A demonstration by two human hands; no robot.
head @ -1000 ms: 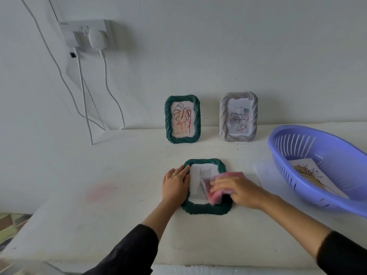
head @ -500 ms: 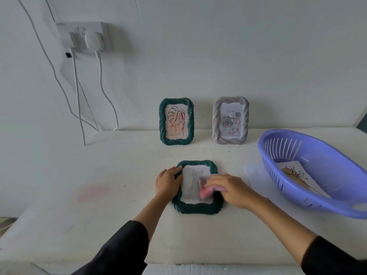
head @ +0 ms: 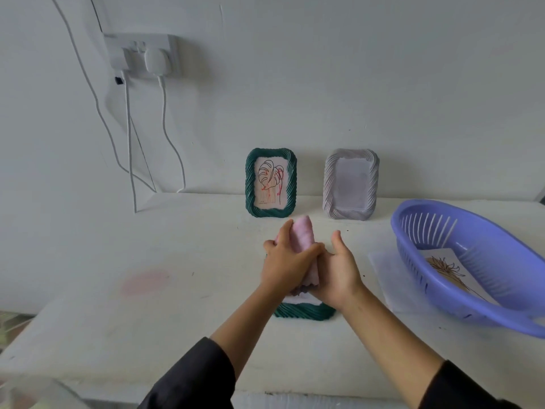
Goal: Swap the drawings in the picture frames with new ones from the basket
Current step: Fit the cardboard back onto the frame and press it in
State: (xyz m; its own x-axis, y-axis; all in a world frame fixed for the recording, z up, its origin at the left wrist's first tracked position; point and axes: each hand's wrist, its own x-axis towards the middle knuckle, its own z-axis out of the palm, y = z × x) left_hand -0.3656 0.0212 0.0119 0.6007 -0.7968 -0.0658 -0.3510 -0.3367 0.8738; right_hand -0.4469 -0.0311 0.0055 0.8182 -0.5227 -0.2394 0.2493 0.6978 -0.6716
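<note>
A pink cloth (head: 303, 237) is held up above the table between both hands. My left hand (head: 284, 265) grips it from the left and my right hand (head: 339, 270) holds it from the right. Under the hands a green frame (head: 303, 311) lies flat, mostly hidden, with only its near edge showing. A second green frame (head: 270, 182) with a leaf drawing and a grey frame (head: 351, 184) lean against the wall. The purple basket (head: 442, 276) at the right holds a drawing (head: 448, 270).
A loose white sheet (head: 386, 270) lies on the table beside the basket. A wall socket (head: 141, 54) with plugs and white cables (head: 129, 149) hangs at the upper left. The table's front edge runs just below my sleeves.
Both hands have lifted off the flat green frame; the left hand left the frame's edge and now grips the pink cloth together with the right hand. The camera moved.
</note>
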